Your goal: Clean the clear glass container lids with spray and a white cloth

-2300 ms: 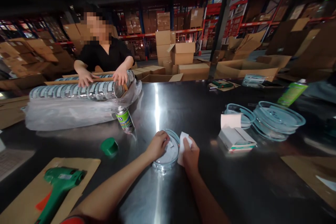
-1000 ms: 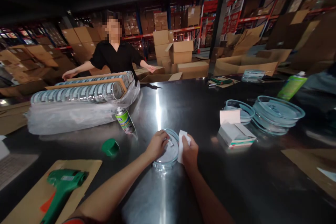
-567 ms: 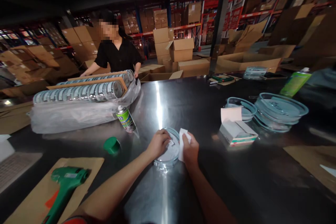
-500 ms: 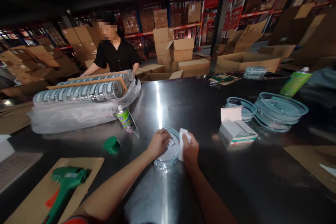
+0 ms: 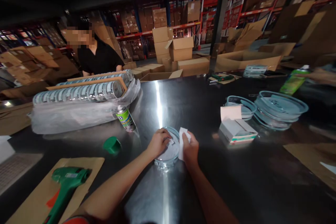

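In front of me a round glass dish (image 5: 170,160) with a pale, whitish inside rests on the metal table. My left hand (image 5: 158,143) is over its left side, fingers bent and pinched at a small white label (image 5: 171,142); the fingertips are partly hidden. At the dish's right edge, my right hand (image 5: 191,147) grips a folded white wipe (image 5: 181,144) between thumb and fingers. Beyond the left hand stands a green spray can (image 5: 126,119), with a green cap (image 5: 112,145) lying nearer.
A green glue gun (image 5: 67,178) lies on cardboard at front left. Plastic-wrapped glass dishes (image 5: 78,92) sit at back left, a person (image 5: 99,56) behind them. To the right are an opened small box (image 5: 237,131), stacked glass dishes (image 5: 279,108) and another spray bottle (image 5: 292,82).
The person across the table has shifted left and bent lower. Another person's hand has come in at the far right, onto the spray bottle. My hands have barely moved.
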### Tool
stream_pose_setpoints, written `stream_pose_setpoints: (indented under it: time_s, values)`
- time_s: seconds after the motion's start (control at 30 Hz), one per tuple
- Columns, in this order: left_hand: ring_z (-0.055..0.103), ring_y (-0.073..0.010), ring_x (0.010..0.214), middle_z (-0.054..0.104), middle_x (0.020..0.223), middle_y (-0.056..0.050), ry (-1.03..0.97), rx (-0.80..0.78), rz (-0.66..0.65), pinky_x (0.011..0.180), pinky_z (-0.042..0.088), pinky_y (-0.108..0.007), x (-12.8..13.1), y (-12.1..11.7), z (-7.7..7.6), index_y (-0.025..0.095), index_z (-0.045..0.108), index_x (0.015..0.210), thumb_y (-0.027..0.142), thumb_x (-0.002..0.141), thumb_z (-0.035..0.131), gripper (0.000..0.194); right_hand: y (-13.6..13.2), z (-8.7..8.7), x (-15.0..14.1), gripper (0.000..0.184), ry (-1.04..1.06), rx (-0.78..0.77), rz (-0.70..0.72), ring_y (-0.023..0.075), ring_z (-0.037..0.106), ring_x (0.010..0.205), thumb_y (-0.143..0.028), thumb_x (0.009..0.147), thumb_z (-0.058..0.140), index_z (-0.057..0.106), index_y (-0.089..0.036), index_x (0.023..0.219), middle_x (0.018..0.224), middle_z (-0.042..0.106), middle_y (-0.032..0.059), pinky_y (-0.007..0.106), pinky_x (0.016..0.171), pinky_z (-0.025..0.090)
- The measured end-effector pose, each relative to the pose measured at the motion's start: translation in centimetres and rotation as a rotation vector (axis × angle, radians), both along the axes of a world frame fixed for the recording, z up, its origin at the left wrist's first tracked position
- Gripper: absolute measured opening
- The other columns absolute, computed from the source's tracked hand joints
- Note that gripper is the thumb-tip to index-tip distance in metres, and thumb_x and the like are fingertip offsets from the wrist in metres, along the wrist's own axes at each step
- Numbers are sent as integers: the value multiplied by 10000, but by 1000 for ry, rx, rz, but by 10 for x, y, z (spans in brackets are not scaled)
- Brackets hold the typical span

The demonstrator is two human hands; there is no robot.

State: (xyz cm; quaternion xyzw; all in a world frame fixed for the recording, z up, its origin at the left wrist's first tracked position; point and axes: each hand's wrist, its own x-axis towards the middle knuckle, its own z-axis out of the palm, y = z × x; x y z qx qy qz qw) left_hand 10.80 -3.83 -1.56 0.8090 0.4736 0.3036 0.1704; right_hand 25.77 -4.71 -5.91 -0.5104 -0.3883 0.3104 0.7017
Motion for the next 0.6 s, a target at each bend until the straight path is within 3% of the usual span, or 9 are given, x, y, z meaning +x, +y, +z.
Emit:
stream_pose_setpoints:
  time_s: [0.13, 0.3, 0.6]
  values:
    - [585, -171, 848, 622, 826, -26, 12, 6, 14, 779, 458, -290, 0, -1, 3, 180, 640, 727, 19, 759, 548, 188, 0, 2, 1, 356, -3, 9, 0, 220, 599, 753, -476, 722, 592, 687, -153, 836, 790, 678, 64, 339, 701, 478]
    - [560, -154, 744, 600, 795, -20, 64, 14, 30, 707, 445, -273, 0, 4, 8, 177, 631, 798, 47, 784, 533, 163, -1, 3, -1, 363, -8, 17, 8, 221, 602, 754, -480, 725, 588, 695, -155, 844, 788, 682, 68, 335, 701, 478]
    - [555, -189, 852, 597, 865, -50, 232, 56, -56, 753, 439, -294, 1, 7, 9, 185, 629, 794, 141, 873, 482, 172, -1, -1, -6, 308, -27, 20, 15, 206, 608, 782, -416, 740, 585, 687, -164, 885, 833, 688, 58, 337, 734, 479]
